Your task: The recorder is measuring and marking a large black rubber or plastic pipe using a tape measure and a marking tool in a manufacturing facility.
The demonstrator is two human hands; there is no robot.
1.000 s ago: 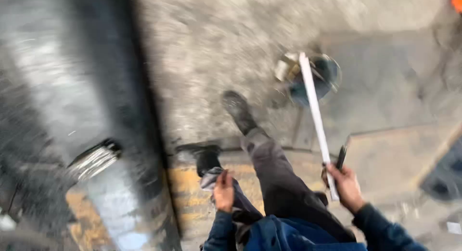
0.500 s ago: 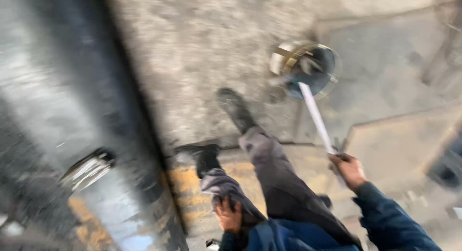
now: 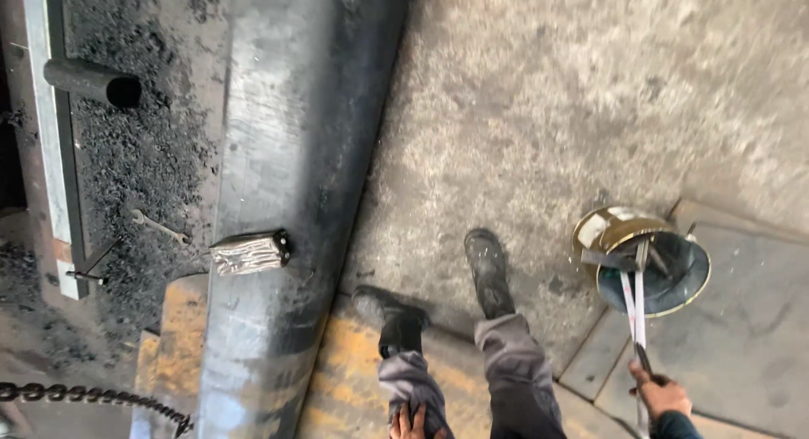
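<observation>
The right hand had its fingers wrapped round a long flat strip, whose far end rested in the round bucket. Left hand pressed the knee. Steady lowering seemed wise.

A metal workshop: big steel pipe, wrench, chain, gritty concrete floor.
</observation>
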